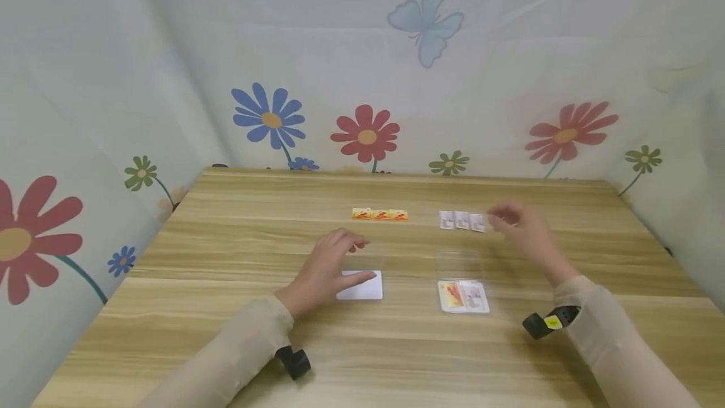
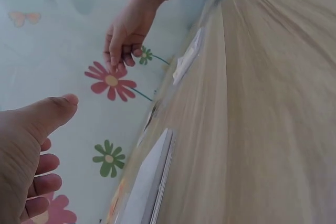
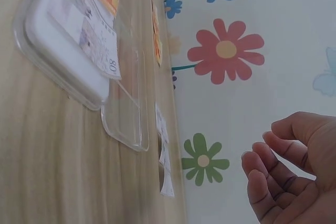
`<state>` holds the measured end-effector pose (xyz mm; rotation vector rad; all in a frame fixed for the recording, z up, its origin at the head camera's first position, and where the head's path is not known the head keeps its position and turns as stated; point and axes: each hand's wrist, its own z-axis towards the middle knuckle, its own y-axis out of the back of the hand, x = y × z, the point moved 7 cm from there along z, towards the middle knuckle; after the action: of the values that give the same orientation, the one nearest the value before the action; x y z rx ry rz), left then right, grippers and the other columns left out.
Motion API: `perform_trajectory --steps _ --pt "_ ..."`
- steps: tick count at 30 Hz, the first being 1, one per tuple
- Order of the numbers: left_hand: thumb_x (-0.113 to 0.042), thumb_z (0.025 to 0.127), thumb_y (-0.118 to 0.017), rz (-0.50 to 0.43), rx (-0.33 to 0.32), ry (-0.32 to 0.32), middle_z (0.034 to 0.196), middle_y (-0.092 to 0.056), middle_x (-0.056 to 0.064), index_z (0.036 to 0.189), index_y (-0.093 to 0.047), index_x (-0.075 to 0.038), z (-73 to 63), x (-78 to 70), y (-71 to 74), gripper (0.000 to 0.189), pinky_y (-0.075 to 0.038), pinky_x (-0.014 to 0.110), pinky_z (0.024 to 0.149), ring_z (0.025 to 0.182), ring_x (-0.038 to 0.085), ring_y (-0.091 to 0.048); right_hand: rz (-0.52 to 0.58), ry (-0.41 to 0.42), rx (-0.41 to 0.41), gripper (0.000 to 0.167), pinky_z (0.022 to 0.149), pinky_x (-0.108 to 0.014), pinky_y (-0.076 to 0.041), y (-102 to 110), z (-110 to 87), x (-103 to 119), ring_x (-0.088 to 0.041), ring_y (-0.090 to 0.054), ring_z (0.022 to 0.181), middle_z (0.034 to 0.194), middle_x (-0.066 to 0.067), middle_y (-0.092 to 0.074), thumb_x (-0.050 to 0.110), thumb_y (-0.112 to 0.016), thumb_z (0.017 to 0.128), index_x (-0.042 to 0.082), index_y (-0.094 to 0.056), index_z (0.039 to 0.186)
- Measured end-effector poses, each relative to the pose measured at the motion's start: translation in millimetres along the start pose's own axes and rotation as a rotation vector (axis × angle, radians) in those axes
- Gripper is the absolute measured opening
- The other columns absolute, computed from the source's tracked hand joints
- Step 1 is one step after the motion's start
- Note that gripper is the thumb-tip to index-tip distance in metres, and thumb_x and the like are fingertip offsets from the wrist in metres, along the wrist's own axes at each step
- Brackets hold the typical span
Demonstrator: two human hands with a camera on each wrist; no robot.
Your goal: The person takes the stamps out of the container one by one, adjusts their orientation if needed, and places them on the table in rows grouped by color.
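Note:
My left hand (image 1: 325,263) hovers over a clear hinged plastic case whose white card (image 1: 360,287) shows bare beneath the thumb. Thumb and fingers are apart, with nothing between them. At the right, my right hand (image 1: 527,228) hangs beside a row of three pale stamps (image 1: 461,220), fingers loosely bent and holding nothing visible. A second clear case (image 3: 123,119) lies with its lid folded back. On its white card sit an orange stamp (image 1: 451,294) and a pale stamp (image 3: 89,35) marked 80, side by side.
A row of three orange stamps (image 1: 380,215) lies farther back, left of the pale row. Everything rests on a wood-grain table (image 1: 396,357). Behind it hangs a flower-printed curtain (image 1: 340,36). Each wrist wears a black camera strap (image 1: 294,362).

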<state>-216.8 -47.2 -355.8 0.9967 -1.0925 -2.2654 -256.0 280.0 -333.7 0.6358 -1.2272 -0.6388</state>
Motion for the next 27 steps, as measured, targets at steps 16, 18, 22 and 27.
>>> perform_trajectory --steps 16,18,22,27 --pt "-0.030 0.074 -0.082 -0.032 -0.021 -0.109 0.108 -0.062 0.003 0.119 -0.060 -0.007 19.4 -32.9 -11.0 0.055 -0.047 0.038 0.088 0.095 0.018 -0.060 -0.003 0.051 0.020 0.023 0.077 -0.028 -0.050 -7.4 -20.9 12.7 -0.025 -0.062 0.094 0.107 -0.015 -0.068 0.018 -0.058 0.095 0.005 -0.063 0.114" --pt "-0.031 0.074 -0.082 -0.038 -0.006 -0.101 0.109 -0.062 0.003 0.119 -0.060 -0.008 20.4 -34.2 -13.4 0.055 -0.047 0.037 0.088 0.095 0.017 -0.059 -0.001 0.053 0.026 0.023 0.079 -0.030 -0.050 -9.8 -23.6 14.4 -0.025 -0.062 0.095 0.108 -0.015 -0.068 0.017 -0.059 0.095 0.006 -0.063 0.114" --pt "-0.034 0.075 -0.081 -0.045 0.030 -0.089 0.109 -0.063 0.002 0.120 -0.060 -0.008 21.4 -38.2 -19.6 0.055 -0.048 0.034 0.086 0.095 0.016 -0.058 0.010 0.065 0.036 0.022 0.079 -0.029 -0.050 -14.5 -28.2 17.6 -0.023 -0.063 0.096 0.108 -0.014 -0.069 0.015 -0.060 0.094 0.005 -0.064 0.113" --pt "-0.035 0.075 -0.081 -0.059 0.036 -0.116 0.105 -0.063 0.003 0.118 -0.060 -0.008 21.0 -46.2 -30.0 0.055 -0.047 0.034 0.085 0.093 0.016 -0.057 0.011 0.100 0.056 0.021 0.077 -0.025 -0.052 -20.6 -34.0 22.1 -0.017 -0.063 0.091 0.104 -0.013 -0.070 0.013 -0.062 0.092 0.002 -0.065 0.110"
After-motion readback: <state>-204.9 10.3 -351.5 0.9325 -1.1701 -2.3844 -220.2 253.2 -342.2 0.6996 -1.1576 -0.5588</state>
